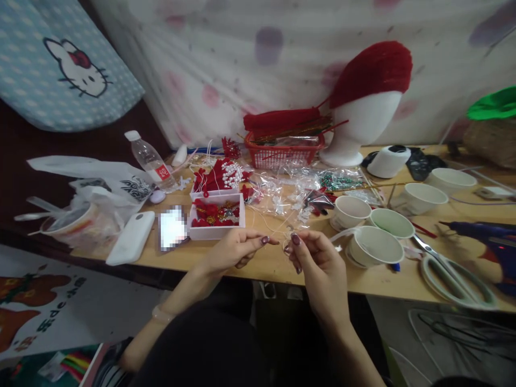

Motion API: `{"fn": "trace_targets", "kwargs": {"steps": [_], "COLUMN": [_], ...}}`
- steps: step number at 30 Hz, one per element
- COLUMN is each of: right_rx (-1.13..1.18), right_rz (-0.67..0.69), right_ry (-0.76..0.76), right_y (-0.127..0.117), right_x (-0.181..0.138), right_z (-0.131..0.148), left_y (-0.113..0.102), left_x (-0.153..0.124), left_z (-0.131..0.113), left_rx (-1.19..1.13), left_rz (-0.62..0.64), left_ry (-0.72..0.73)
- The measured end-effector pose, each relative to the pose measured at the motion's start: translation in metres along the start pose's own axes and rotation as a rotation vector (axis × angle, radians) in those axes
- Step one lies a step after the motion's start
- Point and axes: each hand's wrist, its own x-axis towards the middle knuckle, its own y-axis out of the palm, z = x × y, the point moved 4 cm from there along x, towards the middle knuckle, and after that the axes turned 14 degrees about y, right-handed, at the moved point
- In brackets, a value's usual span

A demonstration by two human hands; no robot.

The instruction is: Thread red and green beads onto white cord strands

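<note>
My left hand (237,248) is closed in a pinch above the table's front edge, its fingertips pressed on a thin pale thread (278,230). My right hand (314,258) is close beside it, thumb and forefinger pinched on a tiny piece at the thread's end that is too small to name. The two hands nearly touch at the fingertips. Just behind them stands a white box (217,216) of red and gold ornaments, and behind that a second white box (217,180) with red pieces and white beads.
Wooden table (278,266) holds several white paper cups (374,244), scissors (451,271), a blue glue gun (489,239), a red basket (282,153), a foam head with a red cap (368,102), a water bottle (151,161), a white power bank (131,237), plastic bags (100,185).
</note>
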Motion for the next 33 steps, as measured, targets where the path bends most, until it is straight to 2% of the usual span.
{"fn": "trace_targets", "kwargs": {"steps": [3,6,9,12,14,16,19,25,29,33], "right_rx": [0.042,0.031,-0.001,-0.044,-0.065,-0.078,-0.085,-0.143,-0.208,-0.312], "right_rz": [0.023,0.034,0.06,0.094,0.118,0.153,0.208,0.245,0.244,0.258], "right_ry": [0.058,0.062,0.067,0.081,0.095,0.117,0.157,0.219,0.192,0.179], "right_y": [0.0,-0.001,-0.001,-0.001,-0.001,0.001,0.001,-0.006,-0.005,-0.005], "right_x": [0.005,0.009,0.014,0.019,0.023,0.027,0.032,0.034,0.032,0.031], "right_z": [-0.01,-0.017,-0.023,-0.029,-0.035,-0.042,-0.05,-0.056,-0.052,-0.049], "left_y": [-0.009,-0.026,-0.052,-0.075,-0.083,-0.088,-0.091,-0.092,-0.1,-0.105], "left_x": [-0.01,-0.038,-0.082,-0.126,-0.143,-0.147,-0.136,-0.102,-0.094,-0.103], "left_z": [-0.007,-0.011,-0.002,0.017,0.033,0.049,0.061,0.042,0.039,0.052], "left_rx": [0.201,0.3,0.48,0.787,0.996,1.097,1.162,1.221,1.215,1.232], "left_rz": [-0.069,-0.271,-0.664,-1.126,-1.32,-1.372,-1.355,-1.338,-1.318,-1.339], "left_ry": [0.107,0.195,0.233,0.263,0.216,0.122,-0.026,-0.256,-0.276,-0.267]}}
